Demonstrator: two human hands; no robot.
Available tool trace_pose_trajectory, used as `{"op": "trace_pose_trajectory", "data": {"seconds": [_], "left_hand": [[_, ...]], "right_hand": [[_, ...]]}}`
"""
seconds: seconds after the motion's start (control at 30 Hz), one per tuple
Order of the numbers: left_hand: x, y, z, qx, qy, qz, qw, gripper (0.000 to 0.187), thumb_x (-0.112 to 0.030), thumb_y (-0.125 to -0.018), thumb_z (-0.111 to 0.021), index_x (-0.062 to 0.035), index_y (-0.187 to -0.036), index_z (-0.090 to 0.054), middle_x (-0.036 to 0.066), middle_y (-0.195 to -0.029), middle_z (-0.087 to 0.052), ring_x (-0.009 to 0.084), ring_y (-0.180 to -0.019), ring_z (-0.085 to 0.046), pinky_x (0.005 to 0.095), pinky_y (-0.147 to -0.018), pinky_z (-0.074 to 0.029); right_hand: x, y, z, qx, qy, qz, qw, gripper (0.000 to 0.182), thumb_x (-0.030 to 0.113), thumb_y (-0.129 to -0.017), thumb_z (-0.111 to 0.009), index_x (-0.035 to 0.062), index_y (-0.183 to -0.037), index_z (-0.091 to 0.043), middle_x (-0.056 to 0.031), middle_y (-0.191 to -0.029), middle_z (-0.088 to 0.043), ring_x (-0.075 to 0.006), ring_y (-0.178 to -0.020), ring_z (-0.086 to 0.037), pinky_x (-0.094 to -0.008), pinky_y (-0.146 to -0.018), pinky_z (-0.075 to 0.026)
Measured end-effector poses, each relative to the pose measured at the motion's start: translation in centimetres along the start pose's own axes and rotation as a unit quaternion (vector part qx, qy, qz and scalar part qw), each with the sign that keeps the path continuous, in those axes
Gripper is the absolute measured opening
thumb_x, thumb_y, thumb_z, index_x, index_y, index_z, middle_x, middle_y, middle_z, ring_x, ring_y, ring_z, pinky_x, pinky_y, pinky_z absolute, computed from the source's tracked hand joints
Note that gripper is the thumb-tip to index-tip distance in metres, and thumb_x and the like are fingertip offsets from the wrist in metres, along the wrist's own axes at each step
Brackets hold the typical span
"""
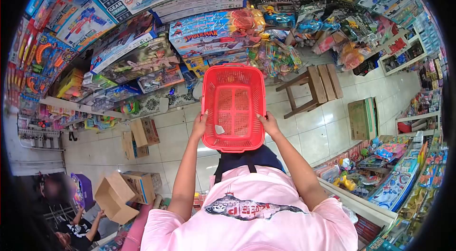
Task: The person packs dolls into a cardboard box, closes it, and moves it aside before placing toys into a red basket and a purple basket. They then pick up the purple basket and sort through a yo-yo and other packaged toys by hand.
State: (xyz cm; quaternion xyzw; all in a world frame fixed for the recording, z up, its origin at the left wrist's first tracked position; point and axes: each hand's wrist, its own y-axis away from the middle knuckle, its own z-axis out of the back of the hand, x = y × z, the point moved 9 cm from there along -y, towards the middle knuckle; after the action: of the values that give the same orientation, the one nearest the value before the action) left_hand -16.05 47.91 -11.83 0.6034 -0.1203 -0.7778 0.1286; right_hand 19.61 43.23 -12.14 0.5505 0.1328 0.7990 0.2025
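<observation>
A red plastic basket [261,103] with slotted walls and a perforated bottom is held out in front of my body. My left hand [200,125] grips its left side wall, and my right hand [269,122] grips the right one, each near the lower half of the basket. The fingertips are partly hidden by the rim. Inside lies only a small white scrap [219,130], near the lower left corner of the bottom.
Toy boxes [216,32] and bagged toys [275,58] fill the shelves ahead. A wooden stool [313,89] stands to the right, near a cardboard box [363,119]. Cartons [142,137] sit on the tiles at left. Lower left, another person [78,227] is beside an open carton [114,198].
</observation>
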Motion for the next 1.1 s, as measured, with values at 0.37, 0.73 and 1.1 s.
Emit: {"op": "trace_pose_trajectory", "data": {"seconds": [0.37, 0.73, 1.1], "left_hand": [[-0.9, 3.0, 0.5, -0.043, -0.079, 0.003, 0.996, 0.062, -0.050, -0.099, -0.048, 0.0047, -0.127, -0.053, 0.022, -0.119, -0.063, 0.0291, -0.113, -0.059, 0.0371, -0.097, -0.043], [6.4, 9.8, 0.7, 0.030, 0.103, 0.218, 0.970, 0.073, -0.062, -0.099, -0.033, -0.0053, -0.145, -0.038, 0.013, -0.144, -0.046, 0.0258, -0.127, -0.049, 0.0441, -0.104, -0.040], [28.9, 20.3, 15.2, 0.121, -0.311, 0.341, 0.879, 0.056, -0.048, -0.094, -0.055, -0.0017, -0.125, -0.058, 0.016, -0.121, -0.064, 0.0296, -0.104, -0.066, 0.0419, -0.090, -0.050]], "right_hand": [[1.6, -1.1, 0.1, -0.035, 0.022, 0.127, 0.991, 0.029, 0.025, -0.093, -0.062, -0.0017, -0.105, -0.055, -0.0184, -0.088, -0.065, -0.0205, -0.082, -0.063, -0.0348, -0.075, -0.049], [-7.1, 0.3, -1.8, 0.070, -0.350, -0.125, 0.926, 0.052, 0.054, -0.092, -0.054, 0.0085, -0.117, -0.060, -0.0081, -0.107, -0.063, -0.0220, -0.101, -0.057, -0.0379, -0.085, -0.046], [-29.6, 16.5, -2.7, 0.081, 0.001, -0.400, 0.913, 0.041, 0.037, -0.090, -0.059, 0.0036, -0.112, -0.058, -0.0140, -0.096, -0.068, -0.0255, -0.072, -0.068, -0.0402, -0.060, -0.049]]}}
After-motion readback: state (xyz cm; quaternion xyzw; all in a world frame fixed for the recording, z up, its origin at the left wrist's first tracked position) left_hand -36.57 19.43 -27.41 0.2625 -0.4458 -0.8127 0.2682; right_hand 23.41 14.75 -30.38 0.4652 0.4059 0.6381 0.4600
